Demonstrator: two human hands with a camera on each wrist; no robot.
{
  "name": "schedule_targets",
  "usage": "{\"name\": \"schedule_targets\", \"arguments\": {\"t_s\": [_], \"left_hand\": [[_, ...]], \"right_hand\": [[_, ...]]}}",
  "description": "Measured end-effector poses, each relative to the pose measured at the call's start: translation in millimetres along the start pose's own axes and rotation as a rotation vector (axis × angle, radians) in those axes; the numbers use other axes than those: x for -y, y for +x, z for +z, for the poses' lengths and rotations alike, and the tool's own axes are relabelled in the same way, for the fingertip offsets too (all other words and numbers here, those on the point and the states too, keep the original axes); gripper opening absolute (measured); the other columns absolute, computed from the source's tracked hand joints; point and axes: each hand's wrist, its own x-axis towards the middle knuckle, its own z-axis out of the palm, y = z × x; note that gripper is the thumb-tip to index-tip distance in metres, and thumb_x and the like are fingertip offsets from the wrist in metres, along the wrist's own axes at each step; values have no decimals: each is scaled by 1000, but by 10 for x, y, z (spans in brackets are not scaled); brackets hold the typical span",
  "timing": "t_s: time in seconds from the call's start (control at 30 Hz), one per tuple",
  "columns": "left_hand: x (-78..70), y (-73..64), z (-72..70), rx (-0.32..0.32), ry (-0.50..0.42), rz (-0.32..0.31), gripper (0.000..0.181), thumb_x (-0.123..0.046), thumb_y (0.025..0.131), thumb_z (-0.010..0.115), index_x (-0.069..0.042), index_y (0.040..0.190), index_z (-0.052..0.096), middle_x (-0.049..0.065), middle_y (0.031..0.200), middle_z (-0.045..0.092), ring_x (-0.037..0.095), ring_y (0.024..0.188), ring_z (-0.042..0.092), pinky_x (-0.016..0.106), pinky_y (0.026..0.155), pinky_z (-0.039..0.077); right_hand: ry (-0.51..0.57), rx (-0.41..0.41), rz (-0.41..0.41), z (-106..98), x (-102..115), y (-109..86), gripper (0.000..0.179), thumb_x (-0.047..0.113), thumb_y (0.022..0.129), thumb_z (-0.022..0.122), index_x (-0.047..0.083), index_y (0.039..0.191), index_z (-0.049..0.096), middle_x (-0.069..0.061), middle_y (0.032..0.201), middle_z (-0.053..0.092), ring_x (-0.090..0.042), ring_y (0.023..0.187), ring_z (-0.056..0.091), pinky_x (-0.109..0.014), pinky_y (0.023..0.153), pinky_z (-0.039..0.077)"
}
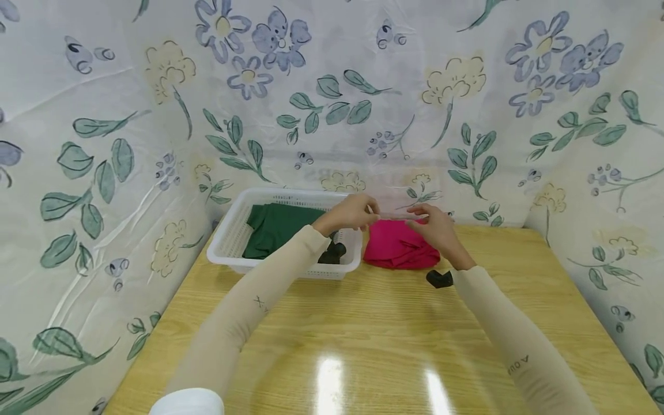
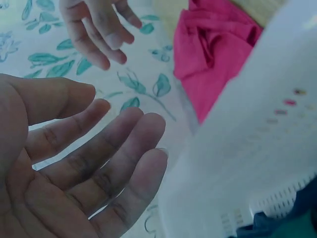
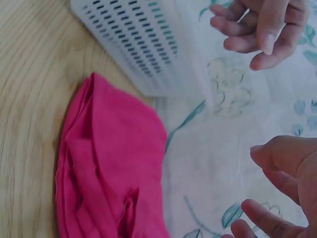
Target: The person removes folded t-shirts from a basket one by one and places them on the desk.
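Note:
A folded pink cloth (image 1: 398, 246) lies on the wooden table, right of a white plastic basket (image 1: 223, 257). My left hand (image 1: 353, 212) hovers over the basket's right rim, its fingers loosely bent and holding nothing in the left wrist view. Above the back of the pink cloth is my right hand (image 1: 433, 227), fingers spread and empty. The two hands face each other with a gap between them. Inside the basket lie a dark green cloth (image 1: 282, 227) and a small black item (image 1: 332, 253) at its right end.
Another small black item (image 1: 440, 279) lies on the table (image 1: 384, 334) in front of the pink cloth, close to my right forearm. A floral-patterned curtain (image 1: 332, 132) hangs behind the table and along both sides.

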Motion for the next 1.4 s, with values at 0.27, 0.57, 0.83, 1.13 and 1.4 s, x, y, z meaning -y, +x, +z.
{"name": "schedule_targets", "arguments": {"t_s": [0.27,0.57,0.83,1.13,1.4], "left_hand": [[219,-191,-148,-40,-14,-17,21,-18,104,63,-2,115,72,16,99,71,23,69,67,41,68,57],[380,-445,-304,-47,-14,-29,26,-19,104,63,0,121,68,12,98,71,40,84,68,36,68,56],[511,-580,-397,-81,-78,-66,32,-21,105,61,0,129,63,17,110,69,43,92,68,55,81,57],[720,-700,-544,-95,-114,-101,28,-16,107,55,-4,132,60,26,123,65,43,96,66,58,84,55],[930,-856,-605,-114,-132,-151,33,-16,108,55,2,135,57,28,121,64,46,98,64,59,85,53]], "right_hand": [[51,26,-72,93,213,18,40,25,99,70,9,135,62,-19,137,58,-39,117,60,-53,93,53],[97,55,-120,218,411,29,41,23,99,72,9,136,61,-17,136,58,-41,118,59,-52,96,52],[125,90,-131,359,573,47,43,23,98,73,13,137,61,-15,140,58,-41,122,59,-53,95,53],[175,107,-156,485,777,67,46,24,96,75,9,138,60,-17,137,60,-39,119,60,-51,94,54],[186,150,-177,656,897,62,44,22,96,74,12,137,60,-15,137,60,-38,121,60,-49,94,54]]}}
